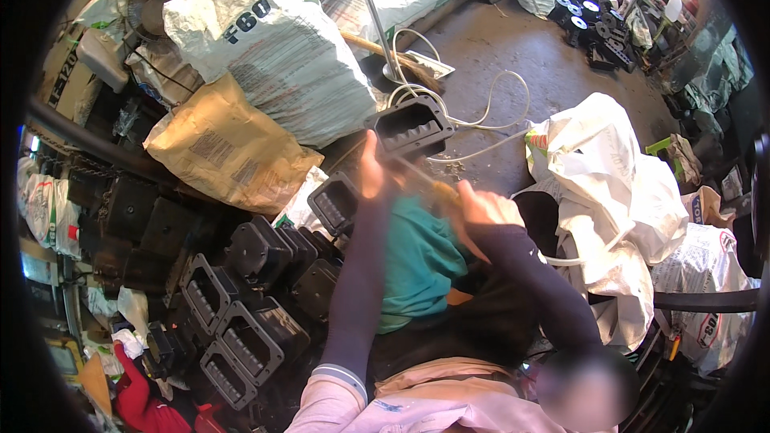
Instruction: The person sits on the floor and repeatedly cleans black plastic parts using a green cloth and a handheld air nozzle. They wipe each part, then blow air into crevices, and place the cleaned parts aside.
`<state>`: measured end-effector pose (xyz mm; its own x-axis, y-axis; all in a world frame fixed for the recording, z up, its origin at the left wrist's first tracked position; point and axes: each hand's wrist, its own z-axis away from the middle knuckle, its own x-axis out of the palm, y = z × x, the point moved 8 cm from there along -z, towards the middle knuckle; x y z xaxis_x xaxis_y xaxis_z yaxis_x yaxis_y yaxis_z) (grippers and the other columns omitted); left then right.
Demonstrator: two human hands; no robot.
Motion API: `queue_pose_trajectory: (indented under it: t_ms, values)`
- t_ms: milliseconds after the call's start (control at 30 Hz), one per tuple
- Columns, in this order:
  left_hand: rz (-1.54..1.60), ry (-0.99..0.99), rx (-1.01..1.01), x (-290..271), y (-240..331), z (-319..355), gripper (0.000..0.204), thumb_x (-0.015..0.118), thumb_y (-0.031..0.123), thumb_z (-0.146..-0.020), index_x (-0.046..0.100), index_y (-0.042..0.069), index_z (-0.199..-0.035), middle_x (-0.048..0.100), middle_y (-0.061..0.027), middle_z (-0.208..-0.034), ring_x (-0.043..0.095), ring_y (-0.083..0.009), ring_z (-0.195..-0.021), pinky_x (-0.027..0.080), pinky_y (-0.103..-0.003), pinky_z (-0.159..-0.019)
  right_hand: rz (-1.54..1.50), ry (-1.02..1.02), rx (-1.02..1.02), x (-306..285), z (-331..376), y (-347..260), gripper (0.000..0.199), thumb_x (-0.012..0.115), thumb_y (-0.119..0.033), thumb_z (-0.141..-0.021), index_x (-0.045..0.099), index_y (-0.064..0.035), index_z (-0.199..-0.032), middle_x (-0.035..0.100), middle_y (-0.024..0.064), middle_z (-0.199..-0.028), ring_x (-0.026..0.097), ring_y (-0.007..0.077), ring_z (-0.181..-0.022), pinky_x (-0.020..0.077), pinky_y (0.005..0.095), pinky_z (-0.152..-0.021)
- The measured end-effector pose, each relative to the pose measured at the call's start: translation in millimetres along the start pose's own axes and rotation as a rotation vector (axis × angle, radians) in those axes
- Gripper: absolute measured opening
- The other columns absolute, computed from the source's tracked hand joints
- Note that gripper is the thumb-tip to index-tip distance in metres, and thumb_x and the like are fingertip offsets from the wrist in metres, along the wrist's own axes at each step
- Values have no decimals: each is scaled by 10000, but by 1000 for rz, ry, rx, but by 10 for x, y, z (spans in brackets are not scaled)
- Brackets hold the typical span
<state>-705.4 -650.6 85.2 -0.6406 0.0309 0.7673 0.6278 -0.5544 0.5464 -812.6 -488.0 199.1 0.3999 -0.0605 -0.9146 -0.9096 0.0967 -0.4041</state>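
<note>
My left hand (372, 167) is closed on the side of a black plastic housing (439, 141), an open rectangular box with a flanged rim and a ribbed inside. It is held up in front of me with its opening in view. My right hand (488, 210) is closed round a thin tool (442, 190) with a yellowish handle. Motion smears the tool, so its exact kind cannot be told; its thin end points at the housing's lower edge. Below both hands a teal cloth (417, 273) lies over my lap. Another black housing (330, 202) sits just left of my left forearm.
Several similar black housings (241, 345) are piled at my left. A brown paper sack (233, 148) and a large white sack (273, 56) stand beyond them. A pale hose (489, 126) loops over the floor near a broom (413, 68). Crumpled white sacks (597, 184) lie right.
</note>
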Motion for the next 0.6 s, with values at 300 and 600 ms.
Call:
queue_pose_trajectory:
  t_ms: [300, 600]
  values:
    - [-30, 105, 53, -102, -15, -22, 473, 460, 408, -1002, 540, 34, -1282, 639, -155, -1209, 645, -310, -1081, 542, -469, -895, 51, -73, 220, -69, -41, 324, 291, 591, -313, -928, 520, -59, -1051, 682, 233, -833, 673, 441, -817, 521, 539, -722]
    - [8, 14, 11, -206, -30, -115, 500, 615, 312, -906, 487, 64, -1321, 561, -143, -1275, 546, -324, -1218, 470, -573, -1000, 57, 54, 315, -190, -151, 704, 344, 604, -355, -937, 499, -54, -1067, 682, 264, -875, 664, 469, -882, 512, 547, -781]
